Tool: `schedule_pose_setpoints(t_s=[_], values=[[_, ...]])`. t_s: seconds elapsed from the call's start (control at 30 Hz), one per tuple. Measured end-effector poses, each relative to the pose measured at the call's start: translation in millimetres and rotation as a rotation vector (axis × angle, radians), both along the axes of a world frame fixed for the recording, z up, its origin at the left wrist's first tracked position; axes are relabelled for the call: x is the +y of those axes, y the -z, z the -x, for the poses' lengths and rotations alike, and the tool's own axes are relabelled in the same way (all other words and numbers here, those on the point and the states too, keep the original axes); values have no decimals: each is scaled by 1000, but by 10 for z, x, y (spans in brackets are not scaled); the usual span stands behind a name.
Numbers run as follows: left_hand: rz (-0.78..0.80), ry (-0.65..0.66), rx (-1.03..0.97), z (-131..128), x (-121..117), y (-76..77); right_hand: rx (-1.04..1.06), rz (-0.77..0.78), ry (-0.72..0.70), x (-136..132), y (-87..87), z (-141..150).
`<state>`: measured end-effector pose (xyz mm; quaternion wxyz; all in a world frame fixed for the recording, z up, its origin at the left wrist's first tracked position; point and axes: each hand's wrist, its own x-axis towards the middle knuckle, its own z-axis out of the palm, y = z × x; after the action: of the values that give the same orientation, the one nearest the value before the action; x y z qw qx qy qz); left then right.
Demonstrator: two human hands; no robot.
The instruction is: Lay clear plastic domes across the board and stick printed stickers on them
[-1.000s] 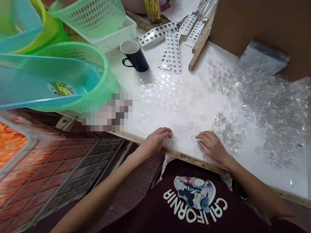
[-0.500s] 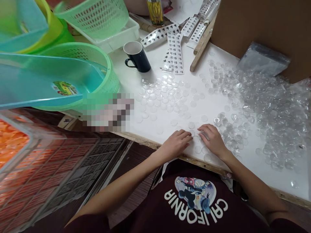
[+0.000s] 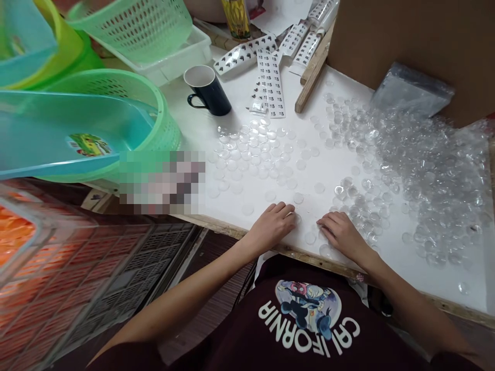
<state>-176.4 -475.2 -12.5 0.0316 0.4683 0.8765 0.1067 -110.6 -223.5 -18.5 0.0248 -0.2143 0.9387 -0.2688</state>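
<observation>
Small clear round discs lie over the white tabletop. My left hand (image 3: pixel 274 224) rests near the front edge with fingers curled, and a clear disc (image 3: pixel 297 218) shows at its fingertips. To its right, my right hand (image 3: pixel 342 235) has its fingers drawn together, pinching what looks like another clear disc, mostly hidden. Between and below the hands lie a few single discs (image 3: pixel 310 238). A small heap of discs (image 3: pixel 365 219) sits just beyond my right hand. Farther left, a group of discs (image 3: pixel 255 147) is spread out flat in loose rows.
A large pile of clear discs (image 3: pixel 429 175) covers the right side, near a plastic-wrapped packet (image 3: pixel 412 90) and a cardboard panel (image 3: pixel 386 36). A dark mug (image 3: pixel 218 98), printed sticker strips (image 3: pixel 273 85) and a wooden bar (image 3: pixel 309 87) stand behind. Green basket (image 3: pixel 170 121) at left.
My hands have moved apart; the right one has shifted right and slightly nearer to me. A disc that lay between them no longer shows there. The view has shifted slightly.
</observation>
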Motion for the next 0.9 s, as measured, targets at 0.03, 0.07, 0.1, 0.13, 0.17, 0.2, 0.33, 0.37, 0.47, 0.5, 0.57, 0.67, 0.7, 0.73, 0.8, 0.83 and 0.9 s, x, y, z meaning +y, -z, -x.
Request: schedule_pose_setpoints(t_s=[0.03,0.07,0.1,0.13,0.17,0.2,0.33,0.37,0.47,0.5,0.57,0.67,0.7,0.73,0.8,0.83,0.9], values=[[5,-13,-2,-2,-25,0,-21,13,2,-5,-12,11],[9,-17,-6,-5,-44,4,-49,24,7,-14,-26,23],[14,-14,-9,-10,-56,12,-79,29,14,-27,-40,34],[15,-1,-13,-16,-63,22,-108,28,25,-42,-53,45],[11,15,-18,-24,-65,33,-129,20,38,-57,-64,55],[1,29,-29,-34,-63,42,-138,9,57,-71,-73,64],[-138,-11,-171,-73,-40,32,-74,14,189,-74,-101,87],[-190,-41,-242,-80,-35,19,-52,23,216,-63,-111,85],[-315,-161,-485,-76,-29,-10,-30,24,176,-24,-145,44],[-337,-206,-553,-66,-28,-10,-37,14,129,-15,-154,15],[-359,-285,-625,-41,-25,4,-52,-15,29,-8,-162,-60],[-375,-334,-540,-14,6,31,-62,-74,-51,-14,-149,-181],[-373,-314,-478,-16,30,32,-67,-90,-54,-15,-143,-211],[-361,-266,-422,-24,62,28,-71,-101,-50,-16,-138,-233],[-307,-103,-356,-54,150,7,-74,-110,-33,-14,-133,-253],[-267,-14,-342,-73,201,-4,-71,-108,-28,-11,-135,-252],[-181,118,-332,-103,296,-21,-69,-88,-21,-1,-142,-239]])
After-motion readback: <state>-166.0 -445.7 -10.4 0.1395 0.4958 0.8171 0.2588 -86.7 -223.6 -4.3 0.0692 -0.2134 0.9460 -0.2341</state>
